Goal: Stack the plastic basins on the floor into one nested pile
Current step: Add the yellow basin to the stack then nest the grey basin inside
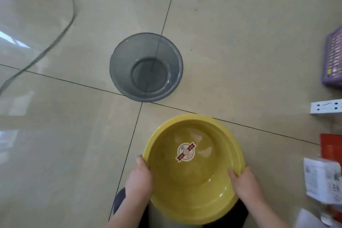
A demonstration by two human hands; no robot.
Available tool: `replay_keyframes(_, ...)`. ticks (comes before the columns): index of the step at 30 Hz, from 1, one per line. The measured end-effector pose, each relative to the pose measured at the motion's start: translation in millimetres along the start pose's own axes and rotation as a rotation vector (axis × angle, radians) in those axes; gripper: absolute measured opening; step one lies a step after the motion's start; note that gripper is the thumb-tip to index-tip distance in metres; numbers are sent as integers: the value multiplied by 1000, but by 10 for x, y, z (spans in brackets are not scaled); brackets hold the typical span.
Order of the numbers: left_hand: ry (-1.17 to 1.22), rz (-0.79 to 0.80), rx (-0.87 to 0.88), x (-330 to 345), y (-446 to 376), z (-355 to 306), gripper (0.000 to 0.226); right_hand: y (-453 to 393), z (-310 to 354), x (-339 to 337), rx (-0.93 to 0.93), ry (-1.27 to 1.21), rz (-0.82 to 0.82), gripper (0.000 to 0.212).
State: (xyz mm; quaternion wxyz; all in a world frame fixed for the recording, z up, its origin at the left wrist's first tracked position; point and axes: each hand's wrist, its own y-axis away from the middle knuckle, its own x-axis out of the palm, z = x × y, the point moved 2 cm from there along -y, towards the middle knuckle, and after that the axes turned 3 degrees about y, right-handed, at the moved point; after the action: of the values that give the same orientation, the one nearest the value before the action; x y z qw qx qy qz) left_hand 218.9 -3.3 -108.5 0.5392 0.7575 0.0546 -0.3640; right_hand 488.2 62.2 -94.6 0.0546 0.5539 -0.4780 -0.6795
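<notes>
A yellow plastic basin [194, 187] with a round sticker on its inner bottom is at the bottom centre, held by both hands. My left hand [138, 177] grips its left rim, thumb over the edge. My right hand [244, 181] grips the right rim, thumb inside the basin. A translucent grey basin [125, 65] stands upright and empty on the tiled floor farther away, where the tile joints cross. The two basins are apart.
A grey cable [55, 37] runs across the floor at the left. At the right edge lie a purple basket [333, 57], a white power strip [325, 107], a red item [331, 148] and printed packets [322, 179].
</notes>
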Motion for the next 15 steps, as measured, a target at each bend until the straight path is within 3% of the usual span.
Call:
replay_keyframes(3,-200,-107,83,-395,-26,-75,80,159,440,-401,-255,143,-220,74)
replay_keyframes(7,-290,-330,225,-1334,-254,-405,87,389,1622,-916,-643,261,-385,73)
replay_keyframes(11,-221,-462,207,-2088,-747,-725,84,332,2834,-1112,-778,315,-429,70)
replay_keyframes(15,-146,-457,147,-2214,-1372,-868,90,-73,3580,-892,-751,399,-439,75)
